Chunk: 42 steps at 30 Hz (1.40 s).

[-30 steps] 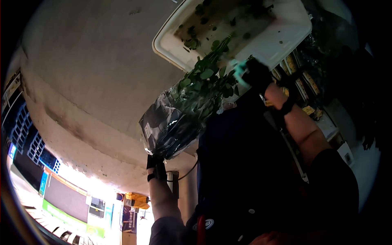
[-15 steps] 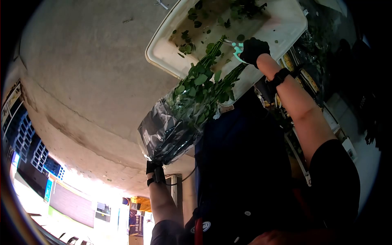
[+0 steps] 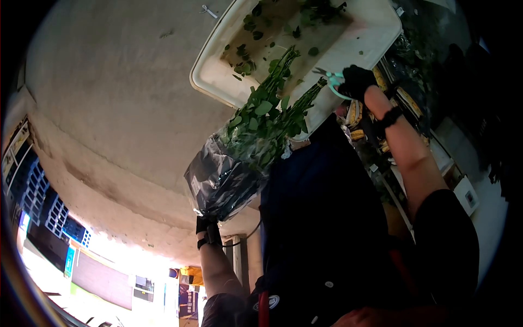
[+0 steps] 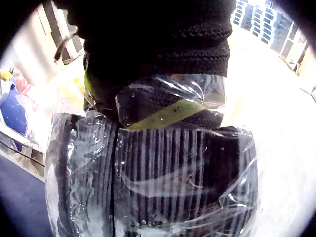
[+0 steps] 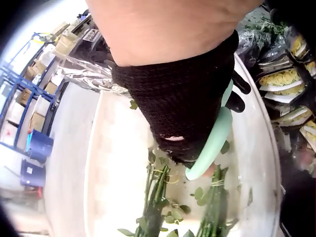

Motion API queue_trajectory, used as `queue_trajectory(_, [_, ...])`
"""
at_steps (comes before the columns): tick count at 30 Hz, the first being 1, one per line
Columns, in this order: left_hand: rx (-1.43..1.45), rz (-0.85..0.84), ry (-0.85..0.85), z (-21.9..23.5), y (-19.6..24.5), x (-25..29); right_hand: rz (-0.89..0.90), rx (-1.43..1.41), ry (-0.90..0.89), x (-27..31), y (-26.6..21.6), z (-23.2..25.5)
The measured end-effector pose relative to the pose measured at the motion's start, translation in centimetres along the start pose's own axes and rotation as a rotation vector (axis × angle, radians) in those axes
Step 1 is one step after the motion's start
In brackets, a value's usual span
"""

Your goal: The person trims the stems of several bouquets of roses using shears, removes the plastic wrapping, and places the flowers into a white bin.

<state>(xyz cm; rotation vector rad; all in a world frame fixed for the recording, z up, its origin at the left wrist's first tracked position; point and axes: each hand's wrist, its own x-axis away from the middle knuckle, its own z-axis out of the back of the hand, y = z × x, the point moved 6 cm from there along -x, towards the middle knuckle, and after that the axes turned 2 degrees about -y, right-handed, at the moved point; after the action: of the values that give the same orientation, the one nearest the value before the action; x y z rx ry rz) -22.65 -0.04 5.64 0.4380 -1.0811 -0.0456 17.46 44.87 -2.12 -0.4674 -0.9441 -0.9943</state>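
Two bunches of leafy green stems (image 3: 262,111) stick out of a clear and black striped plastic wrap (image 3: 218,177), held at its narrow end by my black-gloved left hand (image 3: 206,222). In the left wrist view, clear film covers part of the glove and its fingers are hidden. My right hand (image 3: 357,82), also in a black glove, grips mint-green scissors (image 3: 336,82), whose parted blades point at the cut ends of the nearer bunch. Yellow bands circle the stems near their ends in the right wrist view. Both bunches reach over a white bin (image 3: 210,82).
Loose leaves (image 3: 245,66) lie in the bin. Packs of yellow flowers (image 5: 281,78) stand beyond its right side. In the right wrist view, a blue shelf rack (image 5: 22,91) and blue buckets (image 5: 38,144) stand to the left. Concrete floor (image 3: 120,98) stretches along the left.
The right hand with the scissors has moved from beside the stems up over the bin, then right to the nearer bunch's cut ends. The left hand keeps hold of the wrapped bunches.
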Motion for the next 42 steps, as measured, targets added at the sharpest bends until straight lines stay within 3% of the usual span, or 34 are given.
queue_trajectory(3, [-0.009,-0.016,-0.014,-0.6,0.6,-0.7,-0.033,0.088,0.015,3.1,0.3,-0.7])
queue_trajectory(6, [-0.021,-0.024,-0.014,-0.9,1.0,-0.7,-0.029,0.072,-0.080,4.0,-0.9,-0.2])
queue_trajectory(7, [-0.021,-0.027,-0.011,-0.9,1.1,-0.7,-0.021,0.088,-0.040,3.8,-1.3,-0.5])
queue_trajectory(10, [-0.031,-0.034,-0.008,-0.9,1.2,-0.3,-0.042,0.083,-0.202,3.2,-2.7,0.4])
queue_trajectory(14, [-0.031,-0.029,-0.003,-0.6,0.8,0.6,0.031,0.108,-0.226,1.1,-4.5,0.7])
queue_trajectory(18, [-0.038,-0.028,0.009,0.0,0.2,2.0,-0.024,0.178,-0.441,-1.3,-5.0,-1.5])
queue_trajectory(21, [-0.045,-0.021,0.024,0.6,-0.2,3.0,-0.013,0.053,-0.256,-1.5,-4.2,-3.2])
queue_trajectory(24, [-0.051,-0.023,0.036,1.1,0.0,4.2,-0.071,-0.106,-0.173,1.5,-1.4,-3.1])
queue_trajectory(25, [-0.054,-0.027,0.032,1.3,0.4,4.5,-0.127,-0.206,-0.066,2.6,0.2,-3.3])
queue_trajectory(27, [-0.061,-0.050,0.047,1.7,1.4,5.4,-0.154,-0.228,-0.137,5.0,3.0,-4.9])
queue_trajectory(28, [-0.074,-0.070,0.053,1.8,2.3,6.0,-0.137,-0.203,-0.171,6.2,4.4,-6.2])
queue_trajectory(31, [-0.114,-0.166,0.087,2.0,7.0,7.9,-0.172,-0.206,0.142,8.7,10.6,-13.3])
queue_trajectory(33, [-0.154,-0.249,0.122,1.8,11.3,9.6,-0.298,-0.301,0.252,17.8,8.9,-5.6])
queue_trajectory(34, [-0.161,-0.295,0.127,1.7,13.9,10.5,-0.239,-0.318,-0.241,17.1,10.6,-12.9])
queue_trajectory(35, [-0.197,-0.349,0.139,1.4,16.7,11.5,-0.220,-0.403,-0.082,18.9,11.5,-14.7])
queue_trajectory(36, [-0.117,-0.355,0.095,0.9,18.9,12.2,-0.300,-0.434,-0.108,22.2,11.7,-14.5])
queue_trajectory(37, [-0.199,-0.521,0.097,0.1,23.3,14.7,-0.242,-0.448,-0.075,23.5,12.0,-16.5])
queue_trajectory(38, [-0.453,-0.581,0.130,-1.5,28.4,18.0,-0.238,-0.471,-0.043,25.5,12.0,-17.6])
queue_trajectory(40, [-0.184,-0.723,-0.018,-3.8,33.1,21.9,-0.299,-0.511,-0.077,30.6,11.1,-15.8])
queue_trajectory(41, [-0.321,-0.661,-0.097,-4.7,34.6,22.8,-0.343,-0.567,-0.081,32.3,11.0,-16.7])
queue_trajectory(42, [-0.297,-0.710,-0.148,-6.2,36.8,24.5,-0.383,-0.625,-0.091,33.6,11.0,-17.8])
